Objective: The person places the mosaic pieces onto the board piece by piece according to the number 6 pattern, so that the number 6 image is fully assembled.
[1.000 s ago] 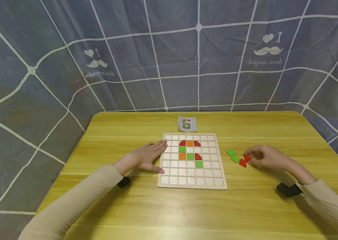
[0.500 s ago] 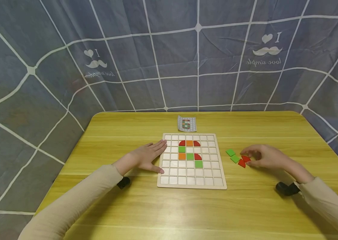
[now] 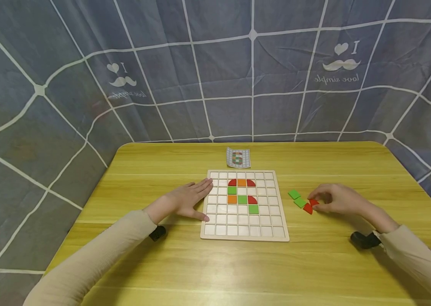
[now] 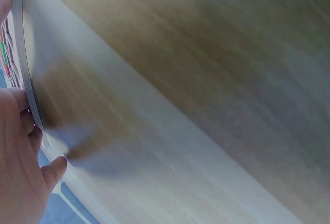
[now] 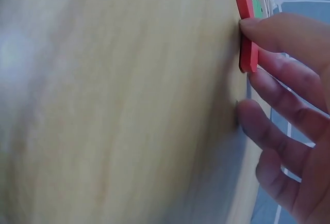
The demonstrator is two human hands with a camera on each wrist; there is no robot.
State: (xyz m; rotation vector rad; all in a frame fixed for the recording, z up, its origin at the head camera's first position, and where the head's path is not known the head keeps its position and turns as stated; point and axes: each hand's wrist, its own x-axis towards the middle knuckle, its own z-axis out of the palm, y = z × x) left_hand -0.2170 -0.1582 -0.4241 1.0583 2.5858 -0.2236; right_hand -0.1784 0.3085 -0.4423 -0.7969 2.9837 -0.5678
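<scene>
At three o'clock from the pale wooden grid board (image 3: 243,219), the right hand (image 3: 341,200) has its grip pinched on a flat red quarter-round piece (image 3: 314,202). The piece looks light, stiff and smooth, probably best taken by its thin edges between thumb and fingertip. A second flat red piece (image 3: 307,208) lies just beside it towards eight o'clock. The left hand (image 3: 186,199), fingers spread, rests on the board's nine o'clock edge, its grip holding nothing.

The board (image 3: 243,230) is set on the table (image 3: 215,272), with 8 tiles (image 3: 242,199) in it. Behind it a card (image 3: 241,158) is laid, and 4 more tiles (image 3: 299,202) are seen to the board's right.
</scene>
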